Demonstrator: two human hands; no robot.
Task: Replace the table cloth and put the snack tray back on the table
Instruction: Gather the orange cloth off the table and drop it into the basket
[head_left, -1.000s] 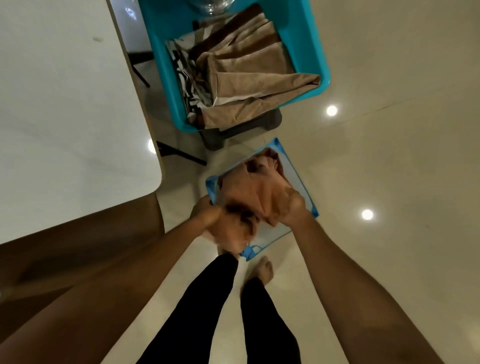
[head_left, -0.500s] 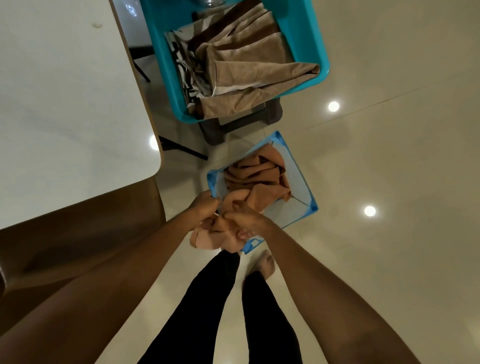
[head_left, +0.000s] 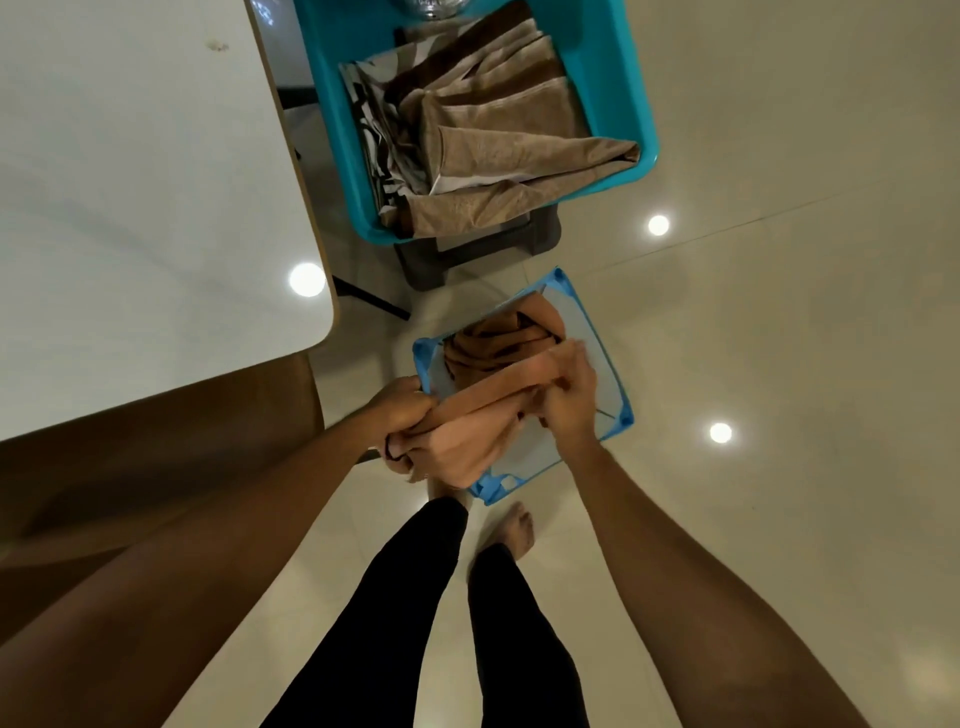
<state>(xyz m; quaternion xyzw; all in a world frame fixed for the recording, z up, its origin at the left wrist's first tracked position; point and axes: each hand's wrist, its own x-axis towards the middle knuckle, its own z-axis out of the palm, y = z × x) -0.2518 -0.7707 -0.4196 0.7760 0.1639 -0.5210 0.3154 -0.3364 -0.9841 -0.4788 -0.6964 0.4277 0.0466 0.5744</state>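
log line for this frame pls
left hand: grips orange cloth | right hand: grips same cloth | cloth: bunched, partly inside blue hamper | teal tub: folded brown cloths

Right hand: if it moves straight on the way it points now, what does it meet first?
Probably more of the orange cloth bunched in the small blue basket; the right hand grips a fold of it. Depth is unclear.

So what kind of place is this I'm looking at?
Likely a home dining area: a white table, glossy tiled floor, and a teal tub of folded cloths beside a blue hamper holding an orange cloth.
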